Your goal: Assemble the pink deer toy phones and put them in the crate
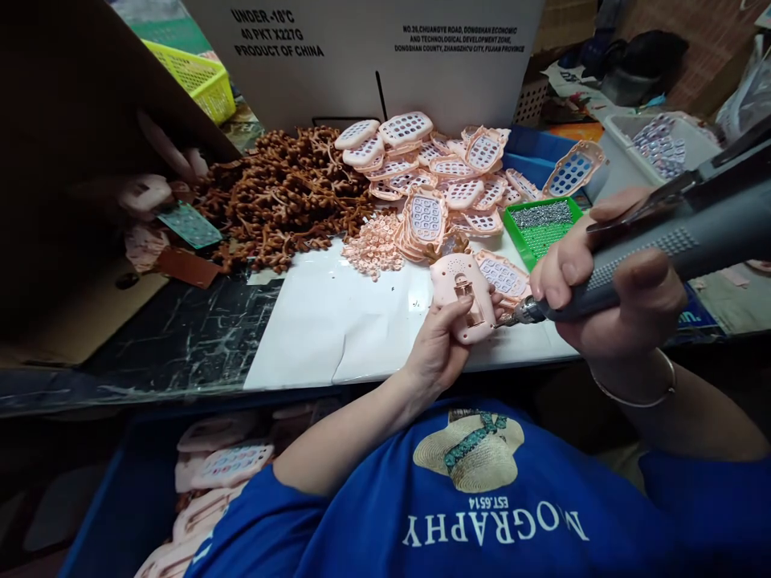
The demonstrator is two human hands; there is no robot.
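My left hand [438, 345] is closed around a pink toy-phone shell [463, 295], held back side up over the white sheet [337, 321]. My right hand [608, 297] grips a grey electric screwdriver [668, 241], whose metal tip touches the shell's right edge. Behind the shell lies a heap of pink keypad fronts [439, 172] with white buttons. Just above my right hand stands a green tray of small screws [542, 221].
A pile of brown rubbery parts [283, 193] covers the left of the bench, with small pink pieces [377, 245] beside it. A white carton [373, 48] stands behind. A blue bin with finished pink shells [222, 470] sits below left. A grey tub [656, 144] is at right.
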